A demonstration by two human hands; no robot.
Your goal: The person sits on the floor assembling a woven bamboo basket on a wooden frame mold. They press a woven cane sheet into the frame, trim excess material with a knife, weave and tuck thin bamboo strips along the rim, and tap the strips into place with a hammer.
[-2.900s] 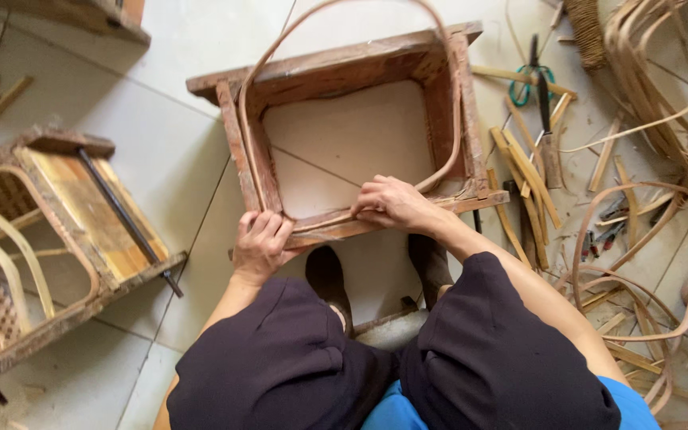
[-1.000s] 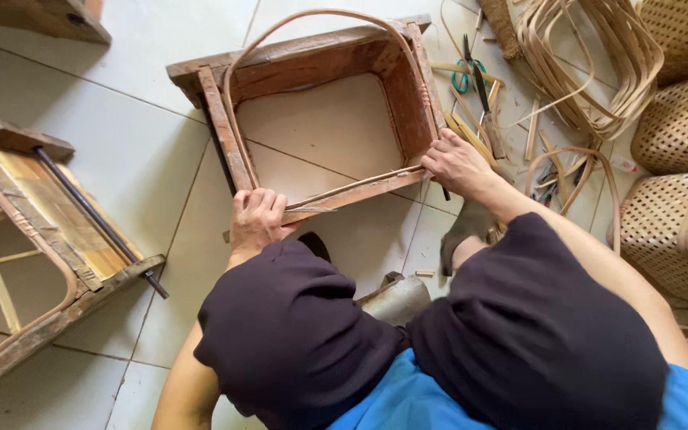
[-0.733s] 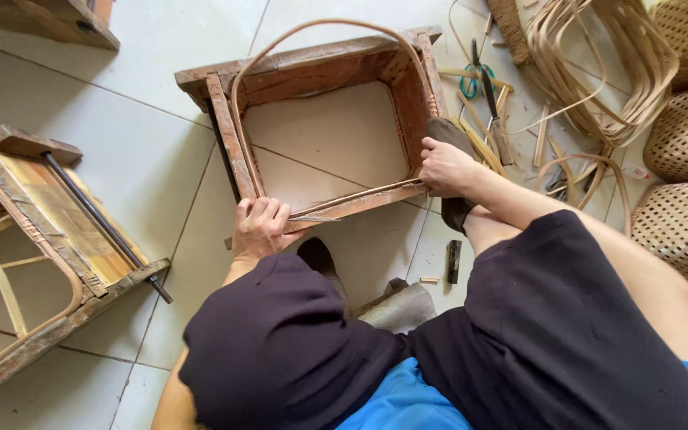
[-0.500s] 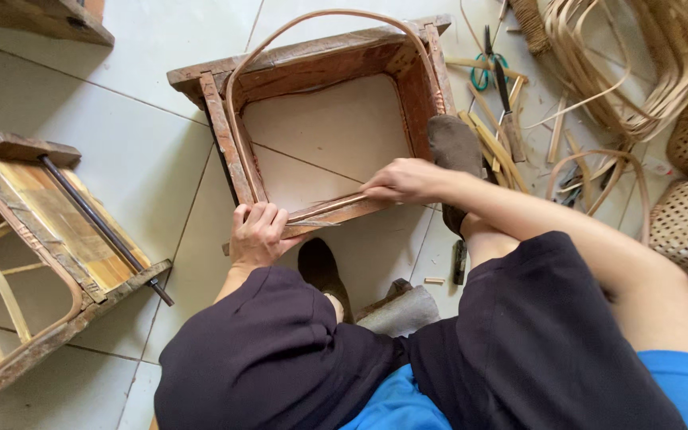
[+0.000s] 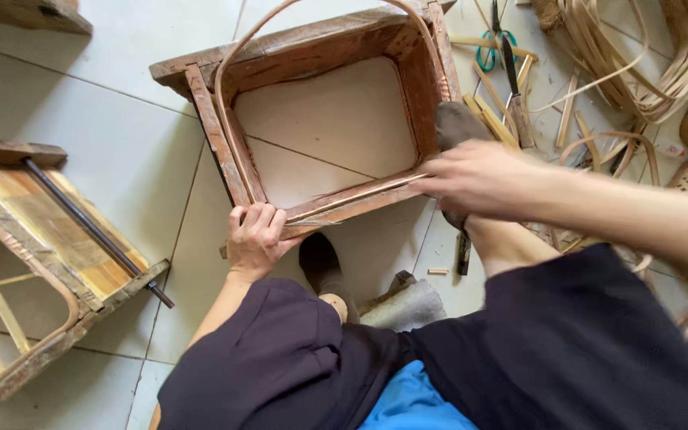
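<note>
I see my left hand clamped over the near left corner of the wooden frame, fingers curled down on the rail and on the end of the cane strip that runs there. That grip looks meant to pin the strip's end so it cannot spring back, since the cane is bent into a loop that hugs the inside of the frame, up the left side, round the far edge and down the right.

My right hand reaches across to the near right corner of the frame, fingers pointing left and resting on the near rail where the strip lies flat along it. It is motion-blurred, so I cannot tell whether it pinches the strip or only presses on it.

The frame lies flat on the tiled floor just ahead of my knees, which lets both hands bear down from above. A second frame sits at the floor's left edge. Scissors, a knife and loose cane strips lie by the far right corner, near my right hand.
</note>
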